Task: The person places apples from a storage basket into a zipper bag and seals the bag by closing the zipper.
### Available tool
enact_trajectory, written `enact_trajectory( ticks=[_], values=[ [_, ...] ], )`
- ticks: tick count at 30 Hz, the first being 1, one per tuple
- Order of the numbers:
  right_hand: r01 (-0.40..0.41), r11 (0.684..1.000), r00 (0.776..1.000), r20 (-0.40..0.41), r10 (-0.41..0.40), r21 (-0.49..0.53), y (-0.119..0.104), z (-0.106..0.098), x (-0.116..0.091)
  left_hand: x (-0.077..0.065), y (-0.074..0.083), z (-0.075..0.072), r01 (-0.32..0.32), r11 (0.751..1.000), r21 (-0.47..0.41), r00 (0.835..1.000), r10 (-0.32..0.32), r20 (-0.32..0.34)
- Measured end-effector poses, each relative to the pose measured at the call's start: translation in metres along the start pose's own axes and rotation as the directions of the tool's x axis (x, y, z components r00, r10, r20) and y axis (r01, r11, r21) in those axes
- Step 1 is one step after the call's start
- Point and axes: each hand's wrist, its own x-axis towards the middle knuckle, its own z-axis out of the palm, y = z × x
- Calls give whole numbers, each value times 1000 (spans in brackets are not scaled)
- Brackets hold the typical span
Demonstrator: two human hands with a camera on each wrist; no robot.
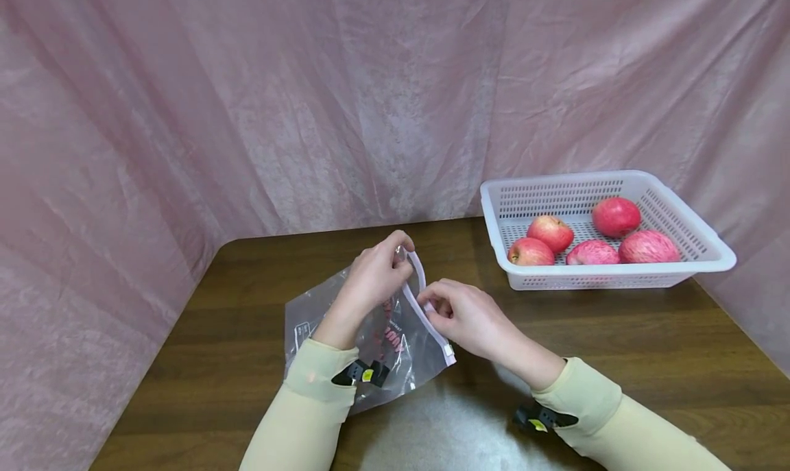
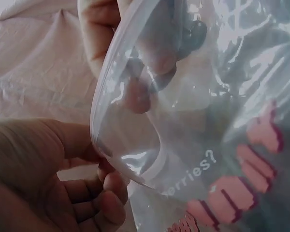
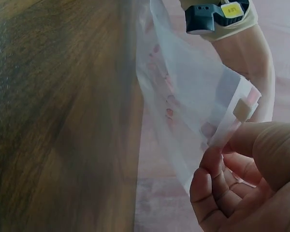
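A clear plastic zip bag with pink lettering is held slightly raised above the table, its white-edged mouth parted. My left hand pinches the far part of that mouth between thumb and fingers. On the side nearer the basket, my right hand pinches the other rim, as the right wrist view shows with its thumb on the edge strip. A small pale slider sits at the near end of the zip. No contents show inside the bag.
At the back right stands a white perforated basket with several red apples, one of them a red apple at the rear. The brown wooden table lies beneath, and a pink curtain hangs behind it. Both wrists carry small black cameras.
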Motion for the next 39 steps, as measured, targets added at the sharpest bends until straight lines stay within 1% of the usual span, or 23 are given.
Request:
enact_trajectory(
  ticks=[2,5,8,10,16,21,24,28,30,34,37,39],
  values=[
    [-14,1000,1000,-7,15,9,0,-1,1,-1,3,0,-32,999,34,999,33,-5],
    [-26,1000,999,-25,26,14,0,-3,2,-4,8,0,-83,989,124,995,89,-51],
    [-31,999,998,-63,31,7,-1,-3,2,-9,14,1,-102,974,201,987,124,-98],
    [-31,1000,995,-96,31,2,-2,-3,2,-13,18,1,-109,967,230,983,139,-117],
    [-33,999,982,-187,34,9,-2,-5,3,-22,25,1,-115,966,231,977,152,-149],
    [-52,999,969,-242,51,1,-2,-6,4,-27,25,-2,-120,963,241,981,152,-121],
    [-58,998,958,-280,55,-3,-2,-5,4,-30,23,-5,-125,953,275,981,161,-111],
    [-63,998,942,-330,60,3,-2,-5,3,-31,22,-6,-148,934,326,973,196,-119],
    [-72,997,935,-348,67,0,-2,-5,2,-32,23,-6,-156,928,338,969,210,-130],
    [-117,993,934,-342,101,-26,0,-8,2,-32,24,-8,-140,933,333,963,207,-175],
    [-159,985,941,-310,132,-64,2,-10,0,-33,25,-11,-123,939,320,956,198,-215],
    [-173,980,949,-284,139,-99,3,-11,-3,-34,25,-12,-118,942,314,953,196,-230]
  ],
)
